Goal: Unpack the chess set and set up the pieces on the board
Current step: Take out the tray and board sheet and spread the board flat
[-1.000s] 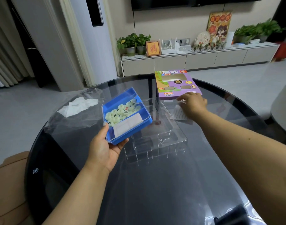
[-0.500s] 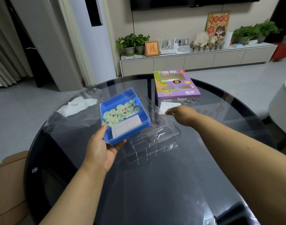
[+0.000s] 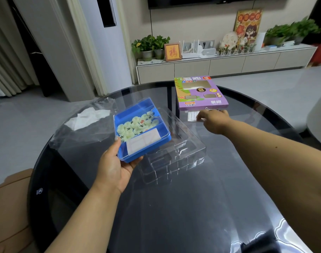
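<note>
Nearest, a dark round glass table [image 3: 174,207] filling the lower view, seen from above over two bare forearms. On the left, left hand [image 3: 114,167] cupped under the near corner of a blue chess box [image 3: 141,130], thumb along its side — box held tilted above the table, clear lid shut. Inside, a heap of pale round pieces [image 3: 136,125] marked in black and red, beside a folded white sheet [image 3: 143,139], probably the board. Just right of the box and partly under it, an empty clear plastic tray [image 3: 176,154] lying on the glass. Further right, right hand [image 3: 213,119] stretched forward, fingers blurred over a small white paper slip [image 3: 192,116]; whether gripping it, impossible to tell. Just behind, a purple cardboard package [image 3: 199,94] lying flat. Far left, crumpled clear wrapping [image 3: 85,123]. Beyond, a low cabinet [image 3: 225,64] with potted plants. Step in hand, by appearance: still unpacking — nothing set out yet. Next move likely calls for putting the box down, lifting the lid and unfolding the sheet flat.
</note>
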{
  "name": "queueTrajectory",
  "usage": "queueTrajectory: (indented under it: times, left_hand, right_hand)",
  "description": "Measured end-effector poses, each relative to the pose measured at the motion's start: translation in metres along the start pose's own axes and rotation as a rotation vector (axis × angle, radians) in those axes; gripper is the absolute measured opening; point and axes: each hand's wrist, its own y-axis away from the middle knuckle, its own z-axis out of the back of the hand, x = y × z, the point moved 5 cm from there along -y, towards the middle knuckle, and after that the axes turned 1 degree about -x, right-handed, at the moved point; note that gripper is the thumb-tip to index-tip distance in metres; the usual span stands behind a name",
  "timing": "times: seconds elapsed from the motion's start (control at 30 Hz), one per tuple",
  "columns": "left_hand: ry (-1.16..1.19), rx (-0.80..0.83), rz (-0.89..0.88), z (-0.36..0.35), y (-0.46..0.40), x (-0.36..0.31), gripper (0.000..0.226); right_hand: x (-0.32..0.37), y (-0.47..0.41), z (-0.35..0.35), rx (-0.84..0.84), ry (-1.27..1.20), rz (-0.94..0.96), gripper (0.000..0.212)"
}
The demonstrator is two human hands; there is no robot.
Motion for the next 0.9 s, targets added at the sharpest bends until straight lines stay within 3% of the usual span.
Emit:
queueTrajectory:
  times: [0.1,0.17,0.3,0.37,0.57,0.73,0.83,0.9]
  left_hand:
    - [0.001,-0.003,0.001,-0.001,0.0,0.001,0.021]
    - [0.005,-0.001,-0.002,0.0,0.001,0.0,0.021]
    - [0.013,-0.006,-0.008,0.001,0.003,-0.001,0.021]
    - [0.021,-0.008,-0.011,0.001,0.004,-0.003,0.02]
    - [0.047,-0.016,-0.025,0.002,0.006,-0.008,0.02]
    - [0.065,-0.017,-0.039,0.003,0.008,-0.01,0.02]
    - [0.065,-0.027,-0.037,0.002,0.008,-0.01,0.02]
    - [0.061,-0.039,-0.037,0.002,0.007,-0.009,0.02]
  right_hand:
    - [0.011,0.006,0.008,-0.048,-0.085,0.049,0.029]
    - [0.029,0.02,0.017,-0.046,-0.208,0.182,0.041]
    - [0.062,0.055,0.012,0.373,-0.143,0.415,0.096]
    - [0.065,0.059,0.005,0.455,-0.026,0.435,0.107]
    - [0.078,0.052,0.003,0.288,0.089,0.383,0.096]
    - [0.093,0.037,0.006,-0.082,0.066,0.298,0.069]
    - [0.109,0.042,0.006,-0.299,0.069,0.379,0.047]
    - [0.122,0.048,-0.002,-0.338,0.053,0.48,0.038]
